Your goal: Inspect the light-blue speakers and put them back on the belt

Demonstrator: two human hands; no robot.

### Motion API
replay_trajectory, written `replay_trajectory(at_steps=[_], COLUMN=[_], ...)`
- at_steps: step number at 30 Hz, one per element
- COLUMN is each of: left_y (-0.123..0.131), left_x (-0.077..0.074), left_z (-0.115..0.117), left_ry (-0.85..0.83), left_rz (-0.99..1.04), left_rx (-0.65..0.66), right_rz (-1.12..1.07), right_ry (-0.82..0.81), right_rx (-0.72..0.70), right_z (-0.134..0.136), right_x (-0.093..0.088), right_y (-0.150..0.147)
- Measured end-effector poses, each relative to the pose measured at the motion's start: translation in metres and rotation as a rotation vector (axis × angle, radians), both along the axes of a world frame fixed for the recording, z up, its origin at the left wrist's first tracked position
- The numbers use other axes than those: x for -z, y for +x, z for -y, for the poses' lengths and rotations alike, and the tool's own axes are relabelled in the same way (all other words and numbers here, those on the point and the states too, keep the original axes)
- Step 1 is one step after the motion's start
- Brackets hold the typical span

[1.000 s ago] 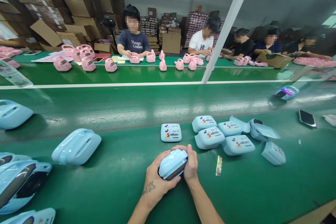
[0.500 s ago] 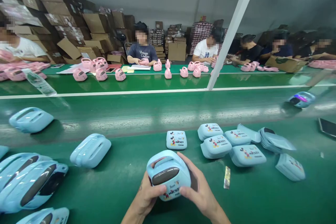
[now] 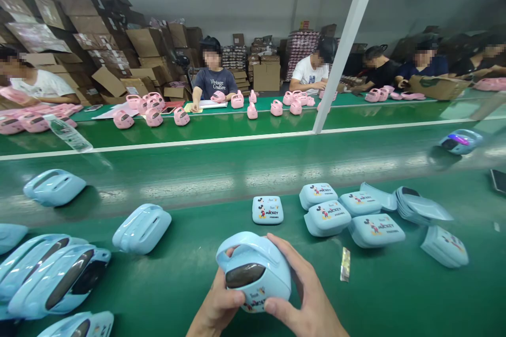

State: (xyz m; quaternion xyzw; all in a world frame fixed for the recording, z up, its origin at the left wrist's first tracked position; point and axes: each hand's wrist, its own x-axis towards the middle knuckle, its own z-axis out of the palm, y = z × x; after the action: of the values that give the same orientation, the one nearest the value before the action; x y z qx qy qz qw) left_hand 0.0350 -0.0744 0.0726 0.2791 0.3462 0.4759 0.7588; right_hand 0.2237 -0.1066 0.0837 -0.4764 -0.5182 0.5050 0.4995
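Both hands are clamped on a light-blue handled case, held at the near middle of the green desk with its looped handle toward the far left. The left hand grips its left side, most of its fingers lost behind the shell; the right hand wraps the right side, and the two thumbs cover part of the Mickey print low on the front. Whether the case's underside touches the desk cannot be made out. Just beyond it lies a single printed cover, and to the right a cluster of printed covers overlaps, so their number is hard to count. A shiny strip lies nearer, its markings unreadable. At the right edge a phone is cut off. On the near left, several blue cases hide one another, and the nearest runs out of view at the bottom. Far off, a white post partly blocks the row of pink cases.
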Motion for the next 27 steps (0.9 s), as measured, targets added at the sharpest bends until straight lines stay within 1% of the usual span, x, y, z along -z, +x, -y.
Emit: replay_trajectory(at_steps=[2, 5, 10, 14, 17, 19, 21, 24, 27], left_y=[-0.001, -0.001, 0.002, 0.006, 0.01, 0.012, 0.015, 0.017, 0.02], left_x=[0.001, 0.005, 0.023, 0.037, 0.04, 0.036, 0.026, -0.001, -0.027], left_z=[0.001, 0.001, 0.004, 0.007, 0.009, 0.01, 0.012, 0.016, 0.018], left_ry=[0.006, -0.007, -0.06, -0.112, -0.13, -0.141, -0.156, -0.161, -0.077], left_rz=[0.002, 0.032, 0.237, 0.384, 0.439, 0.437, 0.385, 0.218, -0.03], left_rx=[0.015, 0.04, 0.08, 0.147, 0.136, 0.116, 0.075, -0.042, -0.137], right_rz=[0.002, 0.013, 0.051, 0.112, 0.115, 0.095, 0.066, -0.076, -0.289], right_ry=[-0.002, -0.002, 0.025, 0.01, -0.017, -0.055, -0.087, -0.068, -0.055], right_rx=[0.018, 0.042, 0.036, 0.051, 0.116, 0.136, 0.128, 0.124, 0.087], right_z=[0.001, 0.002, -0.001, -0.002, 0.0, 0.002, 0.004, 0.006, 0.005], right_x=[-0.001, -0.009, -0.022, -0.024, -0.024, -0.024, -0.023, -0.02, -0.019], right_y=[-0.001, -0.003, -0.007, -0.013, -0.017, -0.017, -0.016, -0.012, -0.009])
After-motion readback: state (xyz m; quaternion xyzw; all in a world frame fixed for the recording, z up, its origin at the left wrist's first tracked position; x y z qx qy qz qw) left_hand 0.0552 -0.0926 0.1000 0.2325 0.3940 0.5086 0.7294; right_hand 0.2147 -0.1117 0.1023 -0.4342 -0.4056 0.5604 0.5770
